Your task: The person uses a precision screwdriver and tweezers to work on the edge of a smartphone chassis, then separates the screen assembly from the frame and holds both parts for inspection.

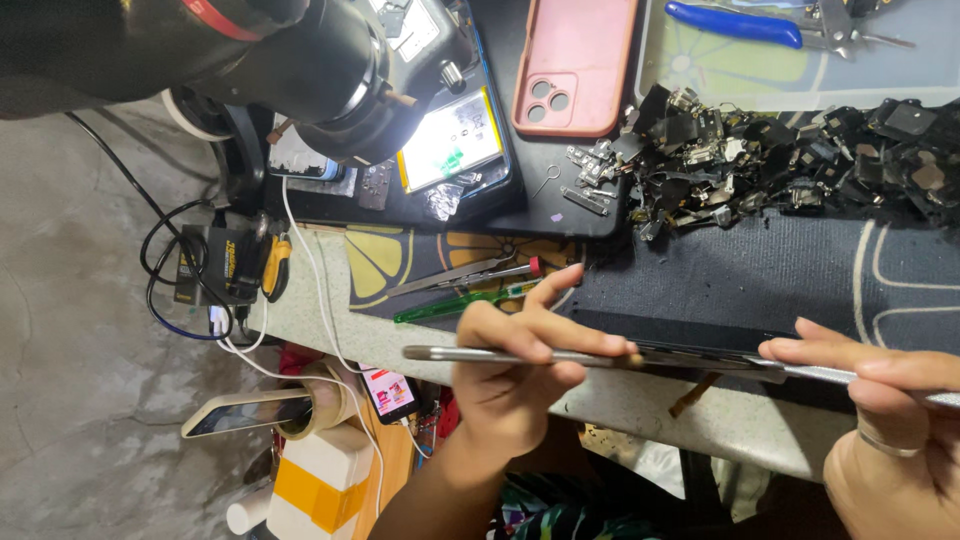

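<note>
A lamp beyond the hands throws hard glare on an opened phone (455,140); the floor stays dim; near edges blur slightly.

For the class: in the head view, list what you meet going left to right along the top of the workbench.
Black microscope body → opened phone under the light → pink phone case → heap of small black phone parts

- The thin phone frame (520,354) held edge-on looks like brushed metal with a dull grey shine.
- The flat tool (880,376) is smooth, bright steel.
- The phone case (575,62) is matt pink soft plastic.
- The work mat (760,275) is dark with a fine rough texture.
- The tweezers (455,275) are polished metal.
- The pliers handle (735,24) is glossy blue plastic.
- The floor (70,330) is rough grey concrete.
</note>
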